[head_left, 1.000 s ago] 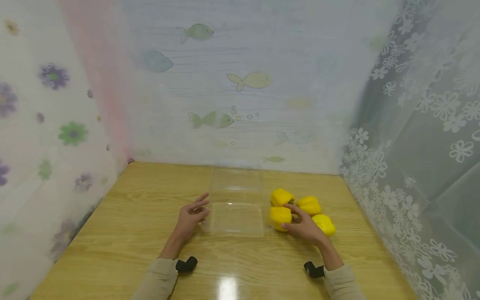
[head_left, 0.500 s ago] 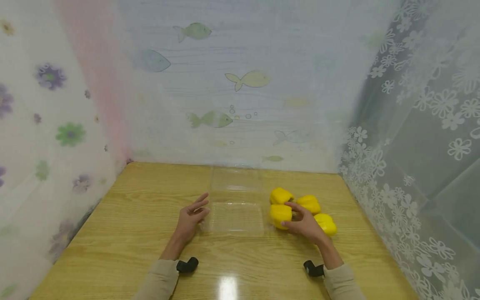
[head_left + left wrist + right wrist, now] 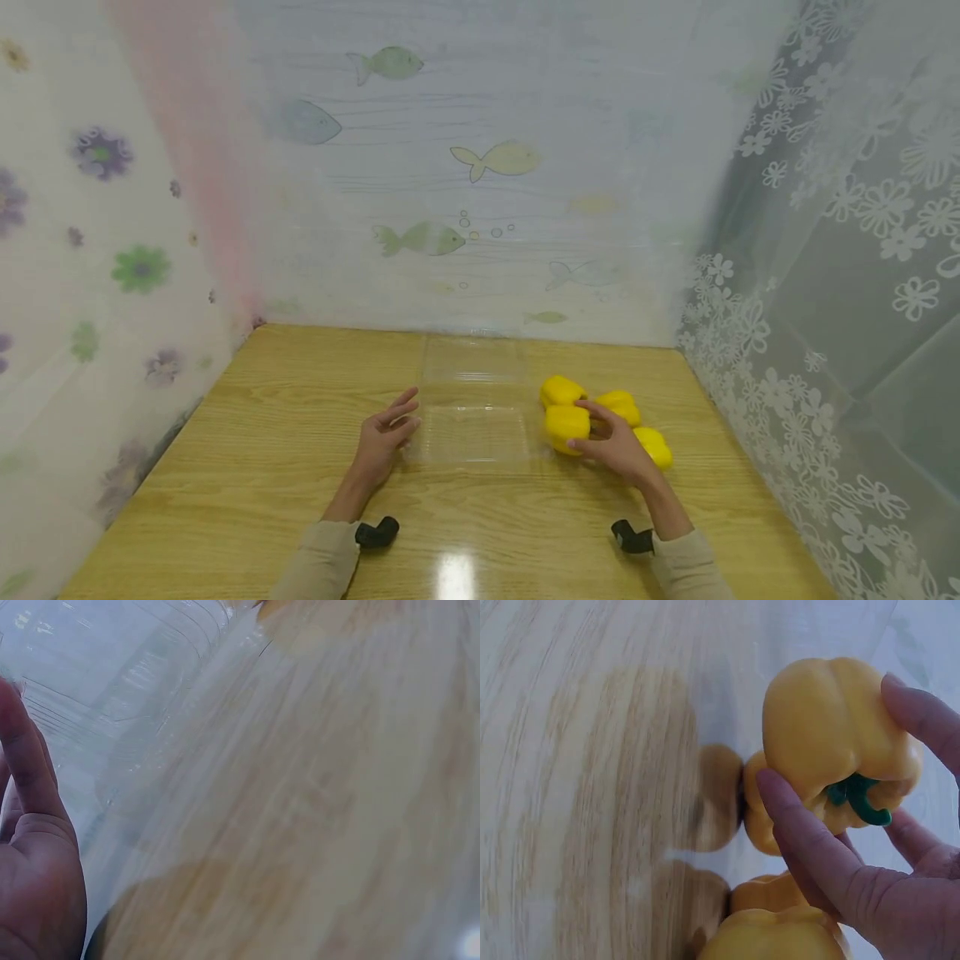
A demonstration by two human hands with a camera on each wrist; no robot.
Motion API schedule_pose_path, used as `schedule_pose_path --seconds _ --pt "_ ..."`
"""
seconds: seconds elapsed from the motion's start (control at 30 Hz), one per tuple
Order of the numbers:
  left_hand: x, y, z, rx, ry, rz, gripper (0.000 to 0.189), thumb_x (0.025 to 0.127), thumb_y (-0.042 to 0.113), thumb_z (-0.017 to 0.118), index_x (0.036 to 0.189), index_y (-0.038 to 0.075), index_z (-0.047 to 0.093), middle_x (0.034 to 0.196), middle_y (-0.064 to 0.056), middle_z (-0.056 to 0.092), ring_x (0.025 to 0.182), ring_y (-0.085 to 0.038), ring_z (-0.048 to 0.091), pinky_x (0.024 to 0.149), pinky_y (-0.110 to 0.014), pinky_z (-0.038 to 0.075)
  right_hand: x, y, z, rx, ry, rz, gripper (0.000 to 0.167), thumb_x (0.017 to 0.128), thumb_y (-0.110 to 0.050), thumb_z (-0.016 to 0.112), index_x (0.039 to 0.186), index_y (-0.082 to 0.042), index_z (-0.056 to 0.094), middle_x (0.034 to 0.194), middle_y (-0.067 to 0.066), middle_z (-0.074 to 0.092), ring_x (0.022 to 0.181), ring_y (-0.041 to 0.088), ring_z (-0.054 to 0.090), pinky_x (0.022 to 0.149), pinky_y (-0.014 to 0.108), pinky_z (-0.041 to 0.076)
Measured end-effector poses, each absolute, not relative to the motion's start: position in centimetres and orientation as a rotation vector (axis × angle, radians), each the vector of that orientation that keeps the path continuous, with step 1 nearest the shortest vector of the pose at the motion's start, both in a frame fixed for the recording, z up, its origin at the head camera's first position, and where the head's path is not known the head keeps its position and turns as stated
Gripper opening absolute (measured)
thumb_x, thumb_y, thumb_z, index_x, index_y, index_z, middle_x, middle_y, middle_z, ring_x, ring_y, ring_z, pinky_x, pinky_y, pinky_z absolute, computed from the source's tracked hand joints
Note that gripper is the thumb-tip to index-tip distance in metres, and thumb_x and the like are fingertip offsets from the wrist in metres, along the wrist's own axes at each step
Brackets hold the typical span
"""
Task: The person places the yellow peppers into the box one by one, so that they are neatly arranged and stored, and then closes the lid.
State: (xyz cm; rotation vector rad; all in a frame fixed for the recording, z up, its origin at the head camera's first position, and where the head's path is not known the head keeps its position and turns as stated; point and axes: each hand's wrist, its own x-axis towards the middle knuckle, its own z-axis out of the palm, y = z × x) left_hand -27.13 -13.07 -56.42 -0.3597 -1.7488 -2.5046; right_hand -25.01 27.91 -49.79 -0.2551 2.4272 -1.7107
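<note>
My right hand grips a yellow bell pepper between thumb and fingers. In the right wrist view the green stem of this bell pepper faces the palm, and the pepper is held up in front of the others. My left hand is at the left side of a clear plastic clamshell container, fingers loosely extended with the tips right at its edge. The container lies unfolded, its lid toward the back wall. In the left wrist view, part of the hand shows beside the clear plastic.
More yellow bell peppers lie right of the container: one behind the held pepper, one at the back right and one nearer, partly hidden by my right hand. A fish-patterned curtain hangs along the back edge of the wooden table.
The right hand and its bell pepper have risen a little and shifted slightly right. The left hand and the container stay where they were.
</note>
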Motion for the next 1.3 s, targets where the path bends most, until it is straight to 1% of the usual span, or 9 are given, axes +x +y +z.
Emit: schedule_pose_path --seconds 0.17,0.43,0.57,0.7,0.8,0.9,1.0,1.17,1.3 --pt "-27.0 -13.1 -56.4 -0.370 -1.749 -2.496 0.052 0.094 -0.004 0.068 0.134 -0.028 0.044 0.157 -0.014 0.046 0.082 -0.003 0.059 0.055 -0.015 0.045 -24.9 28.2 -49.3 -0.215 2.481 -1.677 0.073 0.090 -0.019 0.080 0.154 -0.014 0.044 0.157 0.024 0.036 0.135 0.047 0.048 0.084 0.036 0.059" --pt "-27.1 -13.0 -56.6 -0.387 -1.752 -2.471 0.051 0.094 -0.004 0.068 0.132 -0.028 0.045 0.156 -0.015 0.047 0.083 -0.003 0.060 0.055 -0.015 0.046 -24.8 28.3 -48.4 -0.251 2.488 -1.692 0.074 0.092 -0.019 0.077 0.156 -0.010 0.040 0.156 0.028 0.032 0.133 0.048 0.049 0.086 0.034 0.059" --pt "-27.1 -13.0 -56.8 -0.386 -1.765 -2.463 0.050 0.094 -0.005 0.068 0.132 -0.028 0.046 0.154 -0.011 0.050 0.083 -0.003 0.061 0.055 -0.015 0.045 -24.7 28.3 -48.3 -0.238 2.509 -1.683 0.073 0.092 -0.021 0.077 0.156 -0.013 0.041 0.155 0.026 0.033 0.134 0.047 0.049 0.086 0.032 0.059" --pt "-27.1 -13.0 -56.9 -0.399 -1.764 -2.461 0.050 0.093 -0.005 0.068 0.131 -0.028 0.046 0.155 -0.011 0.049 0.083 -0.003 0.060 0.055 -0.015 0.045 -24.7 28.4 -48.1 -0.260 2.486 -1.711 0.072 0.093 -0.020 0.076 0.156 -0.015 0.041 0.156 0.025 0.032 0.135 0.048 0.047 0.088 0.035 0.059" --pt "-27.2 -13.0 -57.0 -0.406 -1.764 -2.462 0.050 0.093 -0.005 0.068 0.132 -0.028 0.046 0.155 -0.012 0.048 0.083 -0.003 0.060 0.055 -0.015 0.045 -24.7 28.3 -47.9 -0.285 2.491 -1.705 0.072 0.094 -0.021 0.075 0.157 -0.014 0.040 0.157 0.027 0.029 0.136 0.050 0.045 0.089 0.036 0.058" --pt "-27.2 -13.0 -57.1 -0.407 -1.766 -2.463 0.050 0.094 -0.005 0.068 0.132 -0.028 0.046 0.156 -0.012 0.048 0.083 -0.003 0.060 0.054 -0.015 0.045 -24.7 28.2 -47.9 -0.282 2.518 -1.686 0.072 0.095 -0.023 0.075 0.157 -0.014 0.039 0.158 0.027 0.029 0.137 0.050 0.044 0.090 0.033 0.057" --pt "-27.3 -13.0 -57.2 -0.406 -1.766 -2.464 0.050 0.093 -0.005 0.068 0.132 -0.028 0.046 0.156 -0.013 0.047 0.083 -0.003 0.060 0.054 -0.015 0.045 -24.9 28.1 -48.0 -0.278 2.537 -1.696 0.072 0.094 -0.022 0.076 0.156 -0.015 0.041 0.157 0.024 0.032 0.136 0.048 0.045 0.089 0.030 0.057" --pt "-27.4 -13.0 -57.2 -0.404 -1.760 -2.454 0.047 0.093 -0.006 0.069 0.130 -0.027 0.049 0.157 -0.019 0.044 0.080 -0.003 0.060 0.053 -0.015 0.044 -25.2 27.7 -48.2 -0.300 2.546 -1.762 0.073 0.093 -0.020 0.077 0.156 -0.016 0.041 0.154 0.019 0.039 0.136 0.044 0.047 0.089 0.023 0.055" --pt "-27.6 -13.1 -57.1 -0.415 -1.758 -2.451 0.048 0.093 -0.005 0.069 0.130 -0.027 0.048 0.157 -0.019 0.043 0.079 -0.004 0.059 0.053 -0.015 0.044 -25.6 27.5 -48.3 -0.337 2.572 -1.810 0.071 0.093 -0.017 0.076 0.155 -0.017 0.042 0.153 0.018 0.042 0.134 0.042 0.049 0.090 0.019 0.053"
